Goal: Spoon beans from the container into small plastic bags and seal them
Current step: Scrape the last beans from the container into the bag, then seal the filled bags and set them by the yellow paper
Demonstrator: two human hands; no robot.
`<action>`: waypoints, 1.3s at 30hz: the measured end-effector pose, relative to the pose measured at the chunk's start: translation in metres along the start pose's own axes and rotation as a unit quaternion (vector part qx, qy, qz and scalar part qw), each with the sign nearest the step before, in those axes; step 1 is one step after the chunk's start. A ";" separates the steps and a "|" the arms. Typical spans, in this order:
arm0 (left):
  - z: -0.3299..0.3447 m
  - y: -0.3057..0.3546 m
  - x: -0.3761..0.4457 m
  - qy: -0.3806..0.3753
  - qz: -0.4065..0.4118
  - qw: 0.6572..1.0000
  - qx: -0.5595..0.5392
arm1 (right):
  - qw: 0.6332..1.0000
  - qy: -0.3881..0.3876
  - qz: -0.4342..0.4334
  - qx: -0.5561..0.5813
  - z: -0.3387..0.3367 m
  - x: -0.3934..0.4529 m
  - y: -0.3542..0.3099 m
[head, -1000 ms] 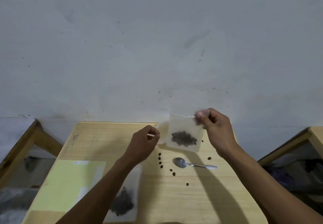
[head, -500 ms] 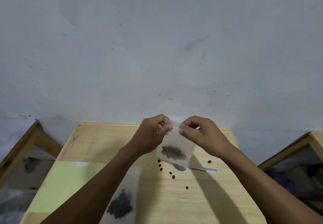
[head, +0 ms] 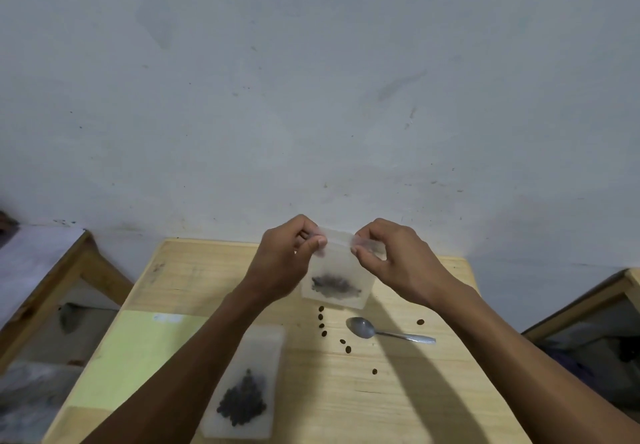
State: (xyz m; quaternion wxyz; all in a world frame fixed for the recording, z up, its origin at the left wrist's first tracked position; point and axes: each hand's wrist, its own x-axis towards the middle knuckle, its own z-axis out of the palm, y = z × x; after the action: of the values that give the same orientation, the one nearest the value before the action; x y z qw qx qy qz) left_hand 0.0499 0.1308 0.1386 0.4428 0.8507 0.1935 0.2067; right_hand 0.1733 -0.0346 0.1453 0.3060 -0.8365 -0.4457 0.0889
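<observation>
Bag (head: 337, 284) upright between both hands, mouth upward.

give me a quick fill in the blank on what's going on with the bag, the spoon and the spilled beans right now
1. Both hands, the left hand and right hand, pinch the ____ edge of the small plastic bag.
2. The spoon lies on the ____.
3. The loose beans lie on the wood, ____ the bag.
4. A second bag of beans lies flat under the ____ forearm.

Missing words: top; table; outside; left
</observation>
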 end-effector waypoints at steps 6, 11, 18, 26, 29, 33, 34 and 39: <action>-0.021 -0.006 -0.010 0.052 -0.039 0.998 -0.027 | 0.987 0.036 0.019 0.152 0.008 0.003 -0.013; -0.036 -0.015 -0.030 0.123 -0.070 0.988 -0.055 | 0.962 0.022 0.065 0.265 0.037 0.011 -0.031; -0.077 -0.058 -0.078 0.145 -0.126 0.973 -0.126 | 0.927 -0.038 0.075 0.366 0.083 0.024 -0.075; -0.155 -0.098 -0.125 0.247 -0.181 0.944 -0.126 | 0.858 -0.122 0.119 0.485 0.163 0.041 -0.129; -0.191 -0.114 -0.146 0.298 -0.197 0.928 -0.111 | 0.916 -0.165 0.099 0.351 0.214 0.039 -0.122; -0.230 -0.134 -0.174 0.347 -0.214 0.907 -0.102 | 0.958 -0.254 0.031 0.126 0.283 0.018 -0.119; -0.237 -0.138 -0.180 0.357 -0.222 0.901 -0.106 | 0.958 -0.272 0.006 0.089 0.296 0.014 -0.120; -0.257 -0.155 -0.201 0.349 -0.255 0.893 -0.121 | 0.942 -0.314 -0.111 -0.044 0.339 0.007 -0.138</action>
State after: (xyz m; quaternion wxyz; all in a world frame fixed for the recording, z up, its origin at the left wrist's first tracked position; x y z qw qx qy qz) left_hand -0.2757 0.2840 0.1075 0.4833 0.5850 0.5198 0.3923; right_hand -0.0614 0.1749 -0.0425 0.1213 -0.7240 -0.6127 0.2929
